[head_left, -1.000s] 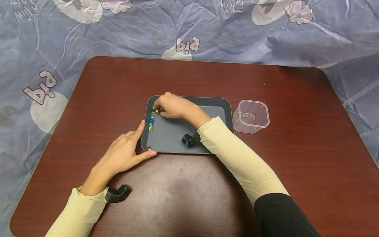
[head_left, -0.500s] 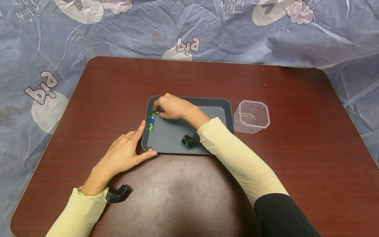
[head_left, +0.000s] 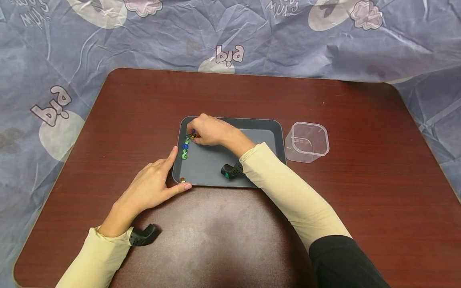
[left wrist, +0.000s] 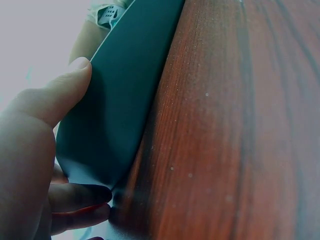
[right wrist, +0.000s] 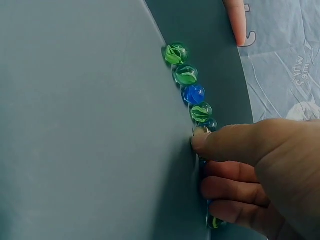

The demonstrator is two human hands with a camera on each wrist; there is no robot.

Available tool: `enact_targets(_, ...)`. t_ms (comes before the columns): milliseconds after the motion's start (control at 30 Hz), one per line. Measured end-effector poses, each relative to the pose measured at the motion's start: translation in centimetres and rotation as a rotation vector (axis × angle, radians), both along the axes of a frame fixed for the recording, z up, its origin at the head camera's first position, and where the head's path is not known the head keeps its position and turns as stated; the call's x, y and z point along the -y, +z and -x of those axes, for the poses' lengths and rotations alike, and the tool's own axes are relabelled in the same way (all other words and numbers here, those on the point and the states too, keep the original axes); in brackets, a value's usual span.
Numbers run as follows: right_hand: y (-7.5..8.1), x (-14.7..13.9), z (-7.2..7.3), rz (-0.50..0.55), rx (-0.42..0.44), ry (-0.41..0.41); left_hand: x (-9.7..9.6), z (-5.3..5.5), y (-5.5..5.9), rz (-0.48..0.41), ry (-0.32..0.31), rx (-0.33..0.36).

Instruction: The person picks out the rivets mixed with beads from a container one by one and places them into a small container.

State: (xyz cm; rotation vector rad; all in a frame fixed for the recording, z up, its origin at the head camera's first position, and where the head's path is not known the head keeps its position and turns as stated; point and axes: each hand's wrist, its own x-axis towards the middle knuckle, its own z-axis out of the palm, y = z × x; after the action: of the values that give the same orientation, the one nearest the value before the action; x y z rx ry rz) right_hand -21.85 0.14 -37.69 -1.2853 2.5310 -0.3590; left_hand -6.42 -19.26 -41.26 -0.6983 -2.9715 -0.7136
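Note:
A row of green and blue glass marbles [right wrist: 194, 93] lies along the left wall of the shallow grey tray [head_left: 223, 168]. My right hand [head_left: 210, 130] is at the tray's far left corner, fingers curled down and thumb tip against a marble; in the right wrist view its fingers partly hide several marbles. Amber marbles [head_left: 192, 137] show beside the thumb. One reddish clear marble [head_left: 182, 180] sits apart in the near left corner. My left hand [head_left: 149, 186] is spread at that corner, its thumb on the near rim and its forefinger along the left side.
Just right of the tray stands a clear square plastic tub [head_left: 307, 142], with no lid on it. All of this is on a reddish-brown wooden table [head_left: 367, 168]. Behind the table hangs a grey-blue printed cloth [head_left: 273, 40].
Hardly anything differs. Both hands stay at the tray, and the marble row keeps its place; the whole head view has shifted very slightly.

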Motion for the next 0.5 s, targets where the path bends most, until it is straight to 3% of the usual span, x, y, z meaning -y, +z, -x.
enact_targets(500,-0.17,0.12,-0.28,0.01,-0.017,-0.005,0.02,0.0,-0.06,0.003,-0.001,0.003)
